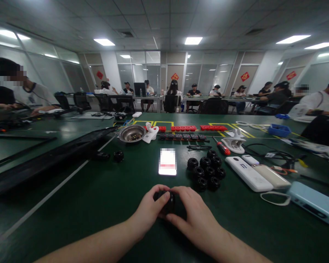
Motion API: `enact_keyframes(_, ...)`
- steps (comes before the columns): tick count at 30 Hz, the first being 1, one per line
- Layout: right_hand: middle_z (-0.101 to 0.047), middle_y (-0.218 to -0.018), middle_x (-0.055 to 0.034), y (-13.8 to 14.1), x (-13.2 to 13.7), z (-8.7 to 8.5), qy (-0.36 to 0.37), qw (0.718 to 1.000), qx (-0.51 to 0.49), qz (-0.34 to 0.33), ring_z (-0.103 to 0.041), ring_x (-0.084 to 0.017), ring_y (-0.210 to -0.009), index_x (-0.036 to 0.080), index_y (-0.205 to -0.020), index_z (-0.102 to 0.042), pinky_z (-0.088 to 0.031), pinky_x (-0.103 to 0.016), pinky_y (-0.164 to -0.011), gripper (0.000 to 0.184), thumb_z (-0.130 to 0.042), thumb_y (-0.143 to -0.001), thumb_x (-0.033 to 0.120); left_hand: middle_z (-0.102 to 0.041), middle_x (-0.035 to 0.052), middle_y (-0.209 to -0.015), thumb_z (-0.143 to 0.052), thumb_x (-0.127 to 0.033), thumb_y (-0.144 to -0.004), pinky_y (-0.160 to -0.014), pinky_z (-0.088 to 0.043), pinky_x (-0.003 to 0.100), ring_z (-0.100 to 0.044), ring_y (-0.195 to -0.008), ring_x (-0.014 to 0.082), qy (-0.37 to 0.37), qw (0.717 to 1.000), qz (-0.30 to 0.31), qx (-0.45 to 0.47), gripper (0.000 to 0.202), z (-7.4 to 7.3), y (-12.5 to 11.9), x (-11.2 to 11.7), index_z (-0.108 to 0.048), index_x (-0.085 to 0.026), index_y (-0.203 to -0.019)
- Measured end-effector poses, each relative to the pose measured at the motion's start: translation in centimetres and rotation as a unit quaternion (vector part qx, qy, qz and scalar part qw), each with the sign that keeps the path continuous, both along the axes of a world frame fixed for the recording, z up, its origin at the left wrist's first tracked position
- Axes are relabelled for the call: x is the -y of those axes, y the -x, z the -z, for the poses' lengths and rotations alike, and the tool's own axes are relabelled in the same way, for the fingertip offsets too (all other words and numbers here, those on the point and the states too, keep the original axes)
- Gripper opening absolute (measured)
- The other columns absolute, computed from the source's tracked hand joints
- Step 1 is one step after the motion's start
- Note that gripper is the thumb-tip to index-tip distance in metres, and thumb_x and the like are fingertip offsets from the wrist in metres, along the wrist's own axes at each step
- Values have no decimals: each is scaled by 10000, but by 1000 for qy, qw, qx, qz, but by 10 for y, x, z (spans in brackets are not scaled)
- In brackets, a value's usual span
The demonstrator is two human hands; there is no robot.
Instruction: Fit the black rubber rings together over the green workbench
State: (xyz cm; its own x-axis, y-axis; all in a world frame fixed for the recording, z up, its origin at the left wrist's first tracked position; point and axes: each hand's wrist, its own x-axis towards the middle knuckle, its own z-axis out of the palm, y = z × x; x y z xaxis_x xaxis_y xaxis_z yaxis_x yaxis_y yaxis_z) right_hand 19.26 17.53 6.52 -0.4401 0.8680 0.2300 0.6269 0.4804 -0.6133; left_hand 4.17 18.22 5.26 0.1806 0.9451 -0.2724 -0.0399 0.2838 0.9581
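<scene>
Green tbl (98, 204), white line (61, 179) running diag. on L side, yellow tape marks (142, 122) twd far edge; lit phone (167, 162) abt mid; blk wheels (209, 172) bunched to its R, lone one off to its L; long blk panel (57, 155) far L; metal bowl (123, 136) w/ white figure (151, 133) right beside it; three red trays (183, 128) in a row, dk strip (182, 137) nearer side of them; R side: red screwdriver (223, 148), white holder (234, 144), white pwr bank (248, 173), cream box (272, 176), lt blue case (315, 201), white loop (275, 199) just beside case; blue tray (279, 131) farther back
</scene>
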Motion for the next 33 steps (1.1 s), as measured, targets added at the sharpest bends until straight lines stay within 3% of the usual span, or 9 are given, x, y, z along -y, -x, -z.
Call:
enact_keyframes(4,-562,-911,-44,0,0,0,21,999,29,30,-482,-204,-847,194,-963,-531,-363,-338,-753,322,-571,-713,394,-525,5,-738,-581,-474,-610,-507,-433,220,-535,-643,136,7,1000,-1,-10,408,-7,0,3,-449,-163,-840)
enact_keyframes(8,-573,-794,-30,1,-2,0,29,998,49,20,-487,-185,-767,186,-809,-574,-362,-313,-701,205,-524,-758,378,-522,-10,-705,-565,-452,-638,-512,-445,235,-530,-568,112,5,1000,16,-12,370,-4,1,3,-436,-162,-828)
enact_keyframes(10,-575,-833,-28,2,-2,0,32,999,33,15,-488,-181,-798,185,-851,-570,-361,-305,-728,180,-573,-731,320,-515,-12,-703,-555,-432,-659,-510,-449,238,-531,-570,112,-3,1000,18,-12,337,0,1,1,-439,-163,-826)
enact_keyframes(13,-565,-917,-31,2,-1,-1,34,999,13,14,-480,-184,-863,186,-941,-544,-355,-299,-772,288,-634,-673,245,-509,-6,-718,-533,-425,-682,-501,-449,233,-534,-603,122,0,1000,17,-18,312,2,1,-1,-446,-164,-828)
enact_keyframes(20,-556,-842,-31,0,1,0,20,999,31,21,-481,-187,-810,189,-882,-555,-362,-324,-744,240,-534,-749,388,-508,1,-752,-579,-449,-629,-533,-452,240,-530,-644,131,-2,1000,17,-22,376,-6,0,3,-438,-160,-825)
enact_keyframes(24,-552,-850,-28,0,0,1,21,1000,5,9,-485,-177,-820,187,-868,-547,-373,-301,-743,199,-589,-717,311,-502,4,-756,-582,-477,-615,-536,-452,249,-529,-637,130,4,999,26,-22,408,-4,0,3,-436,-160,-824)
enact_keyframes(28,-538,-945,-24,1,1,1,6,1000,-23,7,-475,-173,-890,197,-944,-518,-359,-297,-802,329,-654,-644,211,-503,2,-756,-580,-502,-602,-521,-447,247,-529,-628,131,3,999,31,-11,440,-1,0,2,-430,-163,-839)
enact_keyframes(33,-543,-910,-30,1,2,0,13,1000,10,20,-476,-185,-858,192,-939,-524,-363,-318,-770,293,-596,-702,348,-506,0,-752,-582,-508,-593,-514,-445,236,-535,-647,140,-1,1000,17,-4,440,-3,0,3,-429,-169,-829)
